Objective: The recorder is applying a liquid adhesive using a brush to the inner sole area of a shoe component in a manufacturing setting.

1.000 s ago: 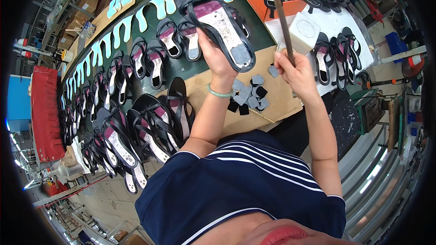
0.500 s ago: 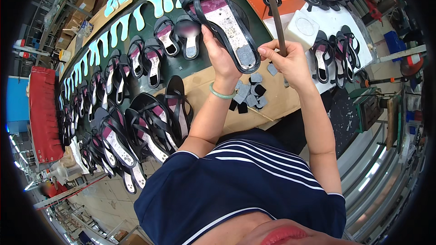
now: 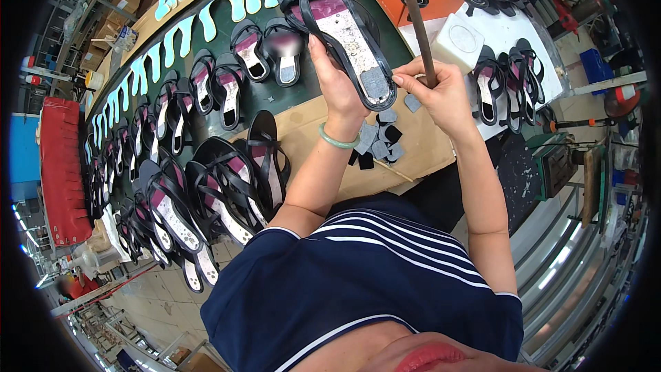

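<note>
The green surface (image 3: 258, 101) carries a cardboard sheet (image 3: 423, 146) scattered with grey and black patches (image 3: 365, 142), black sandals (image 3: 228, 89) in rows to the sheet's left, and pale curved cutouts (image 3: 208, 24) farther beyond the sheet.

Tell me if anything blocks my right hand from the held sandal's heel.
Nothing visible does: the right hand has its fingertips at the heel edge of the black strappy sandal, and the brown stick it holds stands to the side.

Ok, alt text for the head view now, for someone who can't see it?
A person's left hand holds up a black-strapped sandal while the right hand, gripping a brown rod, is at the sandal's heel edge. Gray and black patches lie on cardboard; more sandals line a green table.
</note>
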### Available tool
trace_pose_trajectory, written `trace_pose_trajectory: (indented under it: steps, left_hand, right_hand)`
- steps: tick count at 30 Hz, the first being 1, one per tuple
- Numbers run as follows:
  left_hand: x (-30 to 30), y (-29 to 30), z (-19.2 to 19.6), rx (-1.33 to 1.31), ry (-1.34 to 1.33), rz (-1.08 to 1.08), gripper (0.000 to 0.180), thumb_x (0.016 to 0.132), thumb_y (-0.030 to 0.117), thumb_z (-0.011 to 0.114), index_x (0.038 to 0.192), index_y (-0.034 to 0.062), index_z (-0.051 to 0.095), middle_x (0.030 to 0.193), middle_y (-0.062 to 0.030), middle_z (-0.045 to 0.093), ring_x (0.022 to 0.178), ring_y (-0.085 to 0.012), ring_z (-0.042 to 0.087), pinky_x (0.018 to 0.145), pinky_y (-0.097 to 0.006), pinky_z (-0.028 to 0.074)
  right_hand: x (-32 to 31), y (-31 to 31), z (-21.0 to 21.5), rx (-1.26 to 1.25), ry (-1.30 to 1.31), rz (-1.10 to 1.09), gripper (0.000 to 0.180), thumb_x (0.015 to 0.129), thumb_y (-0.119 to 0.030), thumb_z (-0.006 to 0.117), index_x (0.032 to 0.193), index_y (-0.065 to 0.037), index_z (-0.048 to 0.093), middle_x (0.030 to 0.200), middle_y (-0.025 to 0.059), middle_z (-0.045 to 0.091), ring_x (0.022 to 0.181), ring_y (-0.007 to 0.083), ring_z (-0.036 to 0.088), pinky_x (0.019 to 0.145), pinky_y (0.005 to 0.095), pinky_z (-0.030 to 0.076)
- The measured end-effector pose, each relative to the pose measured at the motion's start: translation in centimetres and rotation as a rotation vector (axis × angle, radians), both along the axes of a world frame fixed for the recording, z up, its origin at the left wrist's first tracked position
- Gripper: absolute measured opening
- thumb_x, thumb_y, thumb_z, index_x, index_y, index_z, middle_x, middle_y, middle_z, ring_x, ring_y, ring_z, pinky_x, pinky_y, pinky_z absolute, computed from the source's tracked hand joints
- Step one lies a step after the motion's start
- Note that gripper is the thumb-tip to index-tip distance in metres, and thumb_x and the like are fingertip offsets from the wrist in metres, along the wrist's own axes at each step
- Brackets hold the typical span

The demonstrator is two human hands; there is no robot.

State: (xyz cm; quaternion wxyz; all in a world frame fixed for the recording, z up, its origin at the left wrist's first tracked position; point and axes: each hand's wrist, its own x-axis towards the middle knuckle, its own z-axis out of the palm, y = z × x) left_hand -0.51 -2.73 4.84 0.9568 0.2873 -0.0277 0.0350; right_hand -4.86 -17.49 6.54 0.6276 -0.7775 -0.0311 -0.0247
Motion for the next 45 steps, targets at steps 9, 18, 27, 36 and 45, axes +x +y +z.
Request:
trace_pose_trajectory:
  steps: [9, 18, 27, 36, 45]
  left_hand:
    - [-0.3, -0.1, 0.0, 0.004, 0.005, 0.046, 0.056, 0.103, 0.053, 0.025, 0.118, 0.0077, 0.054, 0.099, -0.0031, 0.063, 0.079, -0.0125, 0.062, 0.068, -0.028, 0.053]
    - [1.9, 1.0, -2.2, -0.035, -0.014, 0.188, 0.054, 0.104, 0.051, 0.024, 0.126, 0.0103, 0.051, 0.111, -0.0041, 0.062, 0.095, -0.0171, 0.061, 0.084, -0.033, 0.051]
    - [5.0, 9.6, -3.0, -0.06, 0.044, 0.475, 0.054, 0.103, 0.053, 0.028, 0.123, 0.0107, 0.054, 0.111, -0.0042, 0.063, 0.097, -0.0208, 0.062, 0.086, -0.036, 0.052]
    - [6.0, 10.3, -4.4, -0.066, 0.067, 0.388, 0.05, 0.104, 0.046, 0.027, 0.128, 0.0095, 0.053, 0.119, -0.0061, 0.062, 0.105, -0.024, 0.061, 0.091, -0.039, 0.05]
    - [4.3, 4.2, -3.3, -0.019, 0.132, -0.073, 0.066, 0.102, 0.055, 0.013, 0.133, 0.0063, 0.046, 0.12, -0.0188, 0.063, 0.087, -0.0332, 0.067, 0.076, -0.045, 0.057]
  right_hand:
    - [-0.8, 0.2, 0.4, 0.02, 0.031, -0.019, 0.013, 0.083, -0.006, 0.074, 0.094, 0.0, 0.074, 0.075, -0.0016, 0.065, 0.059, 0.0026, 0.047, 0.053, 0.0207, 0.035]
    - [-1.7, -1.6, 1.7, 0.252, 0.317, 0.059, 0.032, 0.08, 0.0, 0.073, 0.112, 0.0, 0.069, 0.091, 0.0003, 0.065, 0.057, 0.0033, 0.046, 0.049, 0.0219, 0.033]
    - [-7.1, -5.9, -10.4, -1.219, -0.058, 0.001, 0.027, 0.073, -0.022, 0.073, 0.087, -0.004, 0.058, 0.095, 0.0129, 0.057, 0.068, 0.0329, 0.064, 0.06, 0.0428, 0.053]
    - [-9.6, -7.9, -5.7, -1.186, 0.108, 0.045, 0.023, 0.072, -0.02, 0.078, 0.089, -0.008, 0.069, 0.088, 0.0087, 0.057, 0.076, 0.0291, 0.064, 0.065, 0.0404, 0.051]
    - [-7.7, -10.9, 4.3, -0.18, -0.032, -0.329, 0.016, 0.092, -0.002, 0.054, 0.081, 0.002, 0.065, 0.069, -0.0019, 0.051, 0.062, 0.0059, 0.043, 0.058, 0.0229, 0.034]
